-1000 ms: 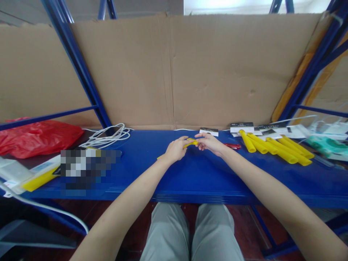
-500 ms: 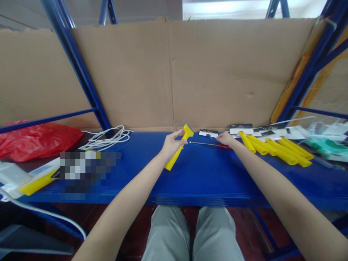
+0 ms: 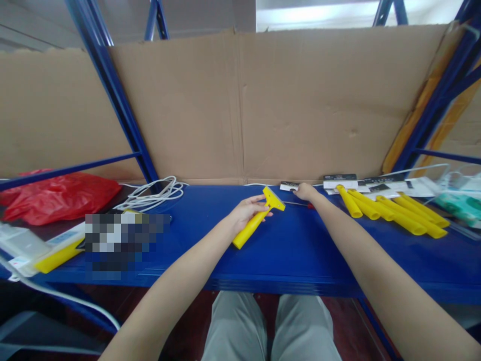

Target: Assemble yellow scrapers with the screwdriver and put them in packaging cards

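Note:
My left hand (image 3: 250,213) is closed round a yellow scraper (image 3: 250,229), whose wide head points up and to the right. The scraper is held tilted above the blue shelf. At the back of the shelf, my right hand (image 3: 306,192) has its fingers at the right end of a small black-and-white packet (image 3: 288,186) and appears to pinch it. Just in front of that hand lies a screwdriver (image 3: 295,203) with a thin metal shaft and a red handle, partly covered by the hand and forearm.
Several yellow scraper handles (image 3: 400,218) lie at right, before black-and-white packets (image 3: 340,181). A white cable coil (image 3: 156,194), a red plastic bag (image 3: 67,196) and another yellow handle (image 3: 58,256) are at left. Cardboard (image 3: 300,105) closes off the back; blue posts (image 3: 116,95) frame it.
My right hand has left the screwdriver, which now lies on the shelf, and has moved to the small packet. My left hand has turned the scraper so its head faces more to the right.

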Demonstrator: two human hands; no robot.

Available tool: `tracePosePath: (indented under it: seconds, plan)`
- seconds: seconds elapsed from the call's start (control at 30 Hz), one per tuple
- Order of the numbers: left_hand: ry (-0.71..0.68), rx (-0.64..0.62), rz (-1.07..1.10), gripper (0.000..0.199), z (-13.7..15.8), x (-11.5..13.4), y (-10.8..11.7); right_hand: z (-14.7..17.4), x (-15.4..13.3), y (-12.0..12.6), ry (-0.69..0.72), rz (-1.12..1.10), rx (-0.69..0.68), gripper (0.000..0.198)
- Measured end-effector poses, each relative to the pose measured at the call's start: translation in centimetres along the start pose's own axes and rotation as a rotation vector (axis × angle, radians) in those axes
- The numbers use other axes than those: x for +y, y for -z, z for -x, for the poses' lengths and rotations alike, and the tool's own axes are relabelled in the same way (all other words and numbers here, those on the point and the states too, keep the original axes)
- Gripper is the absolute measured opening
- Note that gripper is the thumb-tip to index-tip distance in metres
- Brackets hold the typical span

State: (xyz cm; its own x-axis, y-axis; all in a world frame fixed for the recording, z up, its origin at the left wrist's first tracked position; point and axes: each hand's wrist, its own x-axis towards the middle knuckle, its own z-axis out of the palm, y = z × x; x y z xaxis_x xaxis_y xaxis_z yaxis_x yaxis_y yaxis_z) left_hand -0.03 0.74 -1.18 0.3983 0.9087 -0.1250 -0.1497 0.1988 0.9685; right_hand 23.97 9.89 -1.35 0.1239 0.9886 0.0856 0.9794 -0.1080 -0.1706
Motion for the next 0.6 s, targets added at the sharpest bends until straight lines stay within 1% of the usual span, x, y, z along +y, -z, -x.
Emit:
tracePosePath:
  seconds: [0.17,0.37,0.5,0.6]
  plan:
    - [0.008,-0.022,0.008,0.063,0.15,-0.09,-0.24,-0.11,-0.56,0.02,-0.028,0.044,0.003,0.04]
    - [0.002,-0.036,0.032,0.059,0.46,-0.01,-0.53,-0.09,-0.79,-0.14,-0.042,0.065,-0.003,0.042]
    - [0.005,-0.036,0.049,0.06,0.47,0.03,-0.49,-0.37,-0.58,-0.1,-0.006,0.084,-0.022,0.04]
    - [0.016,-0.028,0.046,0.061,0.31,-0.01,-0.38,-0.28,-0.22,0.22,0.043,0.089,-0.045,0.032]
